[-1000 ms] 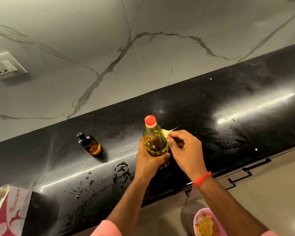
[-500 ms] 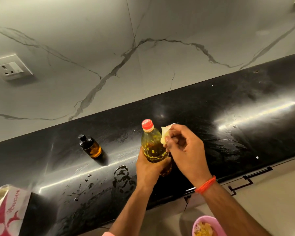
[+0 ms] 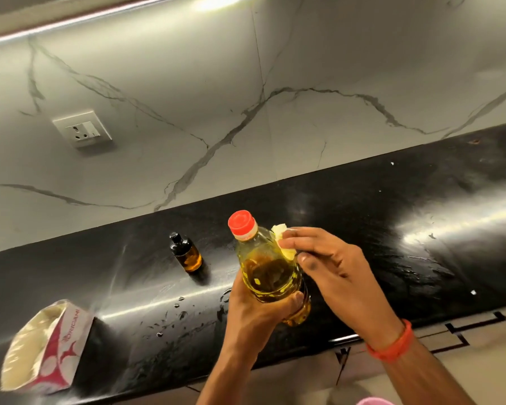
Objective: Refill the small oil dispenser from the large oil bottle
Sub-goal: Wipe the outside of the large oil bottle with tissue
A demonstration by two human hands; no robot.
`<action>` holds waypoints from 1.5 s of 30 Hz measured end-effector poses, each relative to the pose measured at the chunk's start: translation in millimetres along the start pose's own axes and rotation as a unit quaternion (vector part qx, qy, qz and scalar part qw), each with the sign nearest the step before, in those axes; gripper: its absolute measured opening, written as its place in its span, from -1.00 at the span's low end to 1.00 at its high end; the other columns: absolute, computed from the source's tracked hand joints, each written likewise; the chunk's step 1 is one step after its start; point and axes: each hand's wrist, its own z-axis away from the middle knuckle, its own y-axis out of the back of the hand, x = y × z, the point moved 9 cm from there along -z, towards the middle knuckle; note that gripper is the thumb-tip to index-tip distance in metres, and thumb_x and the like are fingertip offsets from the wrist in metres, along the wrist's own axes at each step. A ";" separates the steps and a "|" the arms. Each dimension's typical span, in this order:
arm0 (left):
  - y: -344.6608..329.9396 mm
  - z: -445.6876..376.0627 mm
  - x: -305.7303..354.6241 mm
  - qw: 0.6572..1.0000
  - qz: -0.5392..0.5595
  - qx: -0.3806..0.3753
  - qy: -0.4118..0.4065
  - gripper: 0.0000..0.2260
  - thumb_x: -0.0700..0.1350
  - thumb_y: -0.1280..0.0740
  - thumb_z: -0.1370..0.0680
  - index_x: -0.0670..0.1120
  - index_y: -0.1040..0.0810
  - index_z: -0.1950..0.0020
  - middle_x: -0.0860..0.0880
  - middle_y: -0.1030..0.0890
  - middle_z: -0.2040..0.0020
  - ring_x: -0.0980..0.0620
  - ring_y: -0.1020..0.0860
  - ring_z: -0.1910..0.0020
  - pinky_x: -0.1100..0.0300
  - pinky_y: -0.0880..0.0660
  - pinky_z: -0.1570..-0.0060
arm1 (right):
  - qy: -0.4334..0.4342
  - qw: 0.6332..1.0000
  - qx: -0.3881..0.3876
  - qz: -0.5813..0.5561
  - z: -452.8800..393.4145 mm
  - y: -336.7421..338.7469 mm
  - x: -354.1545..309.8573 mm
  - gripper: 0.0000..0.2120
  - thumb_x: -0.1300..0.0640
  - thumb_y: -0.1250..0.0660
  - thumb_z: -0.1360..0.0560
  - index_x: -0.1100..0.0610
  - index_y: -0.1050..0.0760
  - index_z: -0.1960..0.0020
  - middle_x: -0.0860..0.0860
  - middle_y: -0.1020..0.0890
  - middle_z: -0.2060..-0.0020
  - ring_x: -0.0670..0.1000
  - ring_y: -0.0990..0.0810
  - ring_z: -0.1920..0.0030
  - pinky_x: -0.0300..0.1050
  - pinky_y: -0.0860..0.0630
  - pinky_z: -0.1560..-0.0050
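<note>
The large oil bottle, clear plastic with yellow oil and a red cap screwed on, is lifted above the black counter. My left hand grips its lower body from below. My right hand presses a small wad of oily tissue against the bottle's shoulder, pinched under the fingers. The small oil dispenser, an amber bottle with a black cap, stands on the counter to the left of the big bottle, apart from both hands.
An open pink and white tissue pack lies at the counter's near left. Oil droplets spot the counter in front of the dispenser. A wall socket sits on the marble backsplash. The counter's front edge runs below my wrists.
The large bottle has come up off the counter and nearer the camera. My right hand with the tissue has shifted along the bottle's shoulder. The view tilted upward.
</note>
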 end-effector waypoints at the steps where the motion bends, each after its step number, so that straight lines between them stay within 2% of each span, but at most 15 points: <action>1: 1.9 1.8 2.5 1.000 -0.008 -0.004 -0.001 -0.38 -0.11 -0.70 -0.24 0.15 -0.56 -0.23 -0.02 -0.71 -0.12 -0.03 -0.70 -0.11 0.07 -0.64 -0.11 | 0.018 1.000 0.002 0.009 0.1 -1.0 -7.6 -0.71 0.33 -0.34 -0.58 0.05 -0.67 -0.19 -0.15 -0.66 -0.18 -0.09 -0.60 -0.28 -0.06 -0.58 -0.26; 7: 8.6 10.9 7.2 1.000 -0.017 -0.010 0.006 -0.32 -0.07 -0.71 -0.27 0.03 -0.53 -0.31 0.00 -0.71 -0.15 -0.01 -0.70 -0.13 -0.02 -0.63 -0.16 | 0.094 0.994 0.020 0.049 -8.8 -13.0 -41.4 -0.74 0.22 -0.43 -0.54 0.10 -0.65 -0.23 -0.09 -0.69 -0.08 -0.03 -0.67 -0.15 -0.06 -0.65 -0.11; 9: 9.2 11.5 13.4 1.000 -0.023 -0.011 -0.002 -0.36 -0.09 -0.71 -0.27 0.09 -0.55 -0.28 0.02 -0.72 -0.13 0.01 -0.70 -0.12 0.07 -0.65 -0.12 | 0.118 0.991 0.034 0.051 -13.7 -15.0 -49.3 -0.78 0.14 -0.43 -0.54 0.11 -0.68 -0.17 -0.09 -0.69 -0.06 -0.02 -0.67 -0.13 -0.09 -0.64 -0.09; 13: 11.7 8.9 32.0 0.999 -0.033 -0.012 -0.030 -0.44 -0.18 -0.68 -0.28 0.23 -0.59 -0.14 0.04 -0.72 -0.09 0.03 -0.71 -0.07 0.28 -0.61 0.00 | 0.052 0.997 0.063 0.015 -30.3 -12.7 -34.0 -0.81 0.05 -0.43 -0.52 0.09 -0.69 -0.09 -0.08 -0.67 -0.03 -0.04 -0.67 -0.07 -0.05 -0.65 -0.08; 16: 17.0 6.2 42.4 0.999 -0.018 -0.005 -0.038 -0.45 -0.16 -0.67 -0.27 0.27 -0.59 -0.12 0.05 -0.72 -0.09 0.03 -0.71 -0.06 0.29 -0.61 0.02 | -0.017 0.998 0.052 0.006 -31.0 -13.0 -10.9 -0.83 0.09 -0.42 -0.54 0.07 -0.68 -0.11 -0.10 -0.71 0.02 -0.08 -0.69 -0.05 0.01 -0.65 -0.11; 19: 23.7 2.7 48.9 0.999 -0.012 0.001 -0.046 -0.43 -0.09 -0.66 -0.25 0.13 -0.57 -0.21 0.01 -0.72 -0.09 0.01 -0.71 -0.07 0.20 -0.63 -0.02 | -0.031 0.996 0.086 0.018 -10.4 -9.2 -6.0 -0.79 0.02 -0.40 -0.52 0.06 -0.68 -0.10 -0.11 -0.73 0.07 -0.08 -0.71 0.02 0.02 -0.68 -0.02; 22: 31.2 1.2 51.3 0.999 -0.005 0.011 -0.037 -0.40 -0.04 -0.65 -0.28 -0.01 -0.54 -0.27 -0.04 -0.72 -0.09 -0.03 -0.72 -0.05 0.04 -0.66 -0.07 | 0.042 0.991 0.117 0.041 9.2 -13.3 -31.4 -0.77 0.01 -0.43 -0.49 0.09 -0.68 -0.09 -0.12 -0.71 0.04 -0.07 -0.70 -0.02 -0.06 -0.68 -0.01; 27: 26.9 5.1 56.5 0.999 0.000 0.000 -0.048 -0.41 -0.05 -0.64 -0.38 -0.03 -0.51 -0.34 -0.12 -0.69 -0.13 -0.14 -0.69 -0.10 -0.20 -0.61 -0.14 | 0.204 0.960 0.106 0.161 5.0 -39.2 -91.1 -0.83 0.16 -0.50 -0.50 0.17 -0.69 -0.08 0.01 -0.69 -0.01 -0.12 -0.66 -0.04 -0.25 -0.59 -0.09; 29: 25.0 6.0 55.5 0.999 0.002 -0.003 -0.039 -0.39 0.03 -0.66 -0.33 -0.01 -0.52 -0.31 -0.09 -0.70 -0.12 -0.09 -0.70 -0.09 -0.16 -0.62 -0.15 | 0.226 0.950 0.112 0.185 -6.9 -41.5 -101.9 -0.84 0.22 -0.51 -0.50 0.21 -0.69 -0.07 0.06 -0.68 -0.01 -0.07 -0.65 -0.03 -0.24 -0.58 -0.10; 33: 30.0 8.3 45.9 1.000 -0.015 0.010 -0.023 -0.34 -0.02 -0.70 -0.23 0.12 -0.50 -0.25 0.06 -0.71 -0.10 0.04 -0.71 -0.06 0.11 -0.66 -0.05 | 0.218 0.948 0.156 0.173 -25.8 -27.6 -104.1 -0.86 0.28 -0.50 -0.51 0.27 -0.67 -0.06 0.09 -0.68 0.01 -0.03 -0.66 -0.03 -0.17 -0.60 -0.10; 35: 32.1 7.9 46.4 0.999 -0.013 0.016 -0.024 -0.32 0.06 -0.69 -0.21 0.13 -0.50 -0.25 0.06 -0.70 -0.10 0.04 -0.71 -0.06 0.15 -0.66 -0.01 | 0.228 0.942 0.157 0.190 -21.5 -32.0 -104.3 -0.87 0.26 -0.49 -0.51 0.26 -0.67 -0.05 0.09 -0.67 0.01 -0.03 -0.65 -0.03 -0.17 -0.60 -0.10; 38: 30.1 2.3 52.4 0.998 -0.032 0.026 -0.045 -0.54 0.11 -0.58 -0.41 0.03 -0.53 -0.22 0.02 -0.69 -0.04 -0.02 -0.71 0.03 0.16 -0.65 0.09 | 0.282 0.921 0.056 0.264 -3.4 -70.2 -105.9 -0.86 0.22 -0.50 -0.49 0.24 -0.69 -0.03 0.08 -0.66 0.02 0.00 -0.62 -0.02 -0.14 -0.58 -0.08; 40: 32.6 -0.2 52.8 0.996 -0.054 0.044 -0.052 -0.73 0.09 -0.49 -0.51 0.11 -0.55 -0.15 0.04 -0.67 -0.01 -0.06 -0.70 0.06 0.20 -0.64 0.15 | 0.306 0.892 -0.029 0.330 3.4 -92.1 -104.2 -0.80 0.25 -0.55 -0.44 0.21 -0.69 -0.05 0.08 -0.66 0.01 0.03 -0.62 -0.02 -0.07 -0.62 -0.02; 43: 39.3 3.5 46.2 0.997 -0.032 0.043 -0.047 -0.44 0.05 -0.65 -0.35 0.16 -0.50 -0.28 0.03 -0.69 -0.10 -0.01 -0.71 -0.05 0.21 -0.65 0.03 | 0.324 0.861 -0.047 0.389 -11.8 -88.3 -114.3 -0.73 0.29 -0.61 -0.36 0.23 -0.69 -0.05 0.13 -0.68 0.02 0.13 -0.65 -0.01 0.05 -0.66 0.03; 45: 45.2 6.8 43.3 0.997 -0.041 0.051 -0.039 -0.41 0.04 -0.68 -0.26 0.35 -0.49 -0.16 0.13 -0.70 -0.06 0.12 -0.71 0.00 0.36 -0.61 0.10 | 0.316 0.866 0.002 0.387 -31.6 -68.4 -126.0 -0.76 0.26 -0.59 -0.39 0.25 -0.69 -0.03 0.17 -0.67 0.03 0.16 -0.64 0.01 0.06 -0.64 0.03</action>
